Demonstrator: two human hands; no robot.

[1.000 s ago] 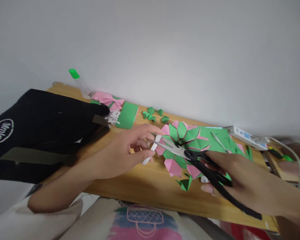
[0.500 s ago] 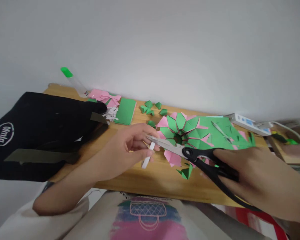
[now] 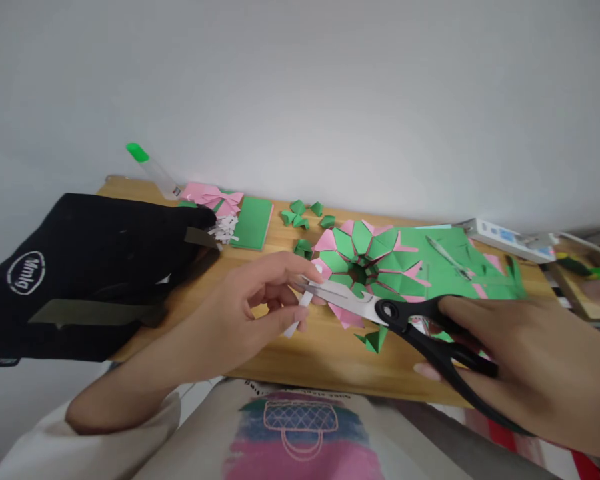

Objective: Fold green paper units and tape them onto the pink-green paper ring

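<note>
My left hand (image 3: 260,307) pinches a narrow white paper strip (image 3: 299,317) between thumb and fingers, with the strip slanting down toward the table. My right hand (image 3: 530,367) is closed round the black handles of a pair of scissors (image 3: 350,301). Their blades lie across the upper part of the strip, close to my left fingertips. Behind the blades sits a ring-shaped folded-paper piece in green and pink (image 3: 361,239). A loose folded green paper piece (image 3: 375,340) lies just below the scissors.
On the wooden table (image 3: 300,367) are a black cloth bag (image 3: 95,253), white paper snippets (image 3: 225,228), a green paper stack (image 3: 253,223), several small green folded pieces (image 3: 299,208), a green-capped tube (image 3: 153,170), green sheets (image 3: 440,257) and a power strip (image 3: 510,240). A wall stands behind.
The scissors have shifted slightly right and down, and their blades now cross the strip. More of the strip's upper end shows above the blades. The whole view has tilted a little.
</note>
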